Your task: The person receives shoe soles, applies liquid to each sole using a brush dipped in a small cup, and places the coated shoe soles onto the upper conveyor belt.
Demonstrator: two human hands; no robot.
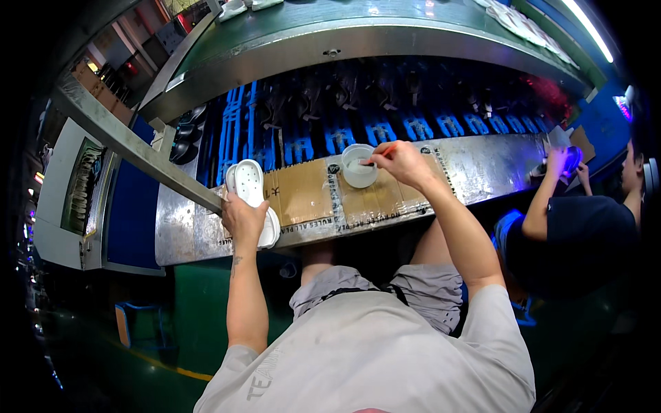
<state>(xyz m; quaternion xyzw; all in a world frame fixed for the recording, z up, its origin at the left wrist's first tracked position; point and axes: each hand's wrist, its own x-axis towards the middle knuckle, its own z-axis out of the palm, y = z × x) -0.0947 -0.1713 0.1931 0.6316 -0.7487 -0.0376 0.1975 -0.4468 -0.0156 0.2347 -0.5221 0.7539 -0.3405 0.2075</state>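
Head view: brush dipping, white shoe sole not yet coated.
Left hand (242, 219) grips the white shoe sole (249, 186); right hand (401, 162) pinches a brush (381, 154) (orange handle) in the white cup (359, 166).

Flattened cardboard sheet (310, 196) taped over metal table (496, 165). Beyond, row of blue racks (413, 127) under curved steel conveyor edge (358, 41). Grey metal beam (131, 141) slanting at left, beside white machine cabinet (65, 199). At right, seated co-worker (585, 227) in dark shirt.

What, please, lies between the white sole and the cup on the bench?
In the head view, only bare cardboard lies between the sole and the cup.
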